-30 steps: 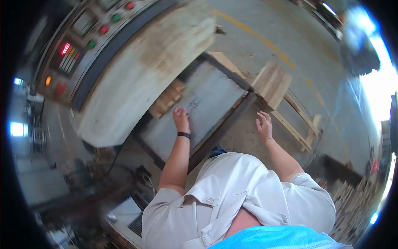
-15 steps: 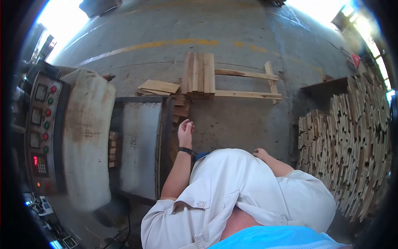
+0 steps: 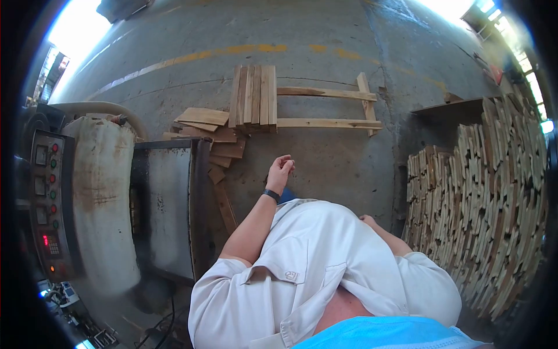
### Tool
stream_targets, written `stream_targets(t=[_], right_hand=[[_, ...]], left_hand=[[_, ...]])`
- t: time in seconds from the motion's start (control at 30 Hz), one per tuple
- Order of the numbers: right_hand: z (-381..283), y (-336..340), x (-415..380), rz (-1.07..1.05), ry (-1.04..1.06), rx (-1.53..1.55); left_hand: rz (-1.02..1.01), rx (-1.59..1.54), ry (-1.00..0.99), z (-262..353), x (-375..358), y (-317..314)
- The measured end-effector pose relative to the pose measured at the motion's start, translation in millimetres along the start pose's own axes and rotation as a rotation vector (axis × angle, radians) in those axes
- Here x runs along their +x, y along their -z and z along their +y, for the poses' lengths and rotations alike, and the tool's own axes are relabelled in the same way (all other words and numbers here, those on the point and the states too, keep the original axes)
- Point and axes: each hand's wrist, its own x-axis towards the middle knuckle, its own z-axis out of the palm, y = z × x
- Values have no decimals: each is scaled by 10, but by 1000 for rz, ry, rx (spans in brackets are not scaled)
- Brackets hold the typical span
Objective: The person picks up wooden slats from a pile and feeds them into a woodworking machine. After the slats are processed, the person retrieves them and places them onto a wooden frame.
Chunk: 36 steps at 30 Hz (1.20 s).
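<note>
My left hand (image 3: 281, 171), with a black band (image 3: 271, 194) on its wrist, hangs in front of my body over the concrete floor. Its fingers are loosely bent, apart from the thumb, with nothing seen in them. Partly hidden behind my belly, my right hand (image 3: 366, 220) hangs at my side; its fingers do not show clearly. Ahead lies a row of wooden boards (image 3: 254, 96) on a low wooden frame (image 3: 328, 123). Neither hand touches the boards.
To the left stands a machine with a button panel (image 3: 49, 198) and a metal table (image 3: 170, 209). Loose planks (image 3: 203, 116) lie on the floor beyond it. A tall stack of wooden strips (image 3: 471, 203) rises on the right.
My left hand has swung to the right, away from the metal table. The view has shifted, so the machine and boards sit further left. The right hand is now more hidden.
</note>
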Motion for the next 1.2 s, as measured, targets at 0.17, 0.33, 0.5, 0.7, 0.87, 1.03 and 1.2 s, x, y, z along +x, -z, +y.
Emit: stream_targets(t=[0.17,0.33,0.5,0.7,0.87,1.03,1.2], right_hand=[[-950,294,541,66,181,144],[-1737,685,1340,1,197,60],[-2494,1071,1682,-36,160,18],[-3399,1060,2298,-79,209,0],[-4389,780,3052,-247,315,47],[-4840,34,4275,-272,382,198],[-5286,-379,5124,-217,389,284]], left_hand=[[67,-74,60,102,456,103],[122,-130,149,136,1212,337],[218,-251,291,-13,1991,737],[419,-326,502,-507,2702,1206],[527,-392,590,-1316,3280,1383],[615,-582,696,-2218,3954,1432],[652,-973,589,-3411,4672,1419]])
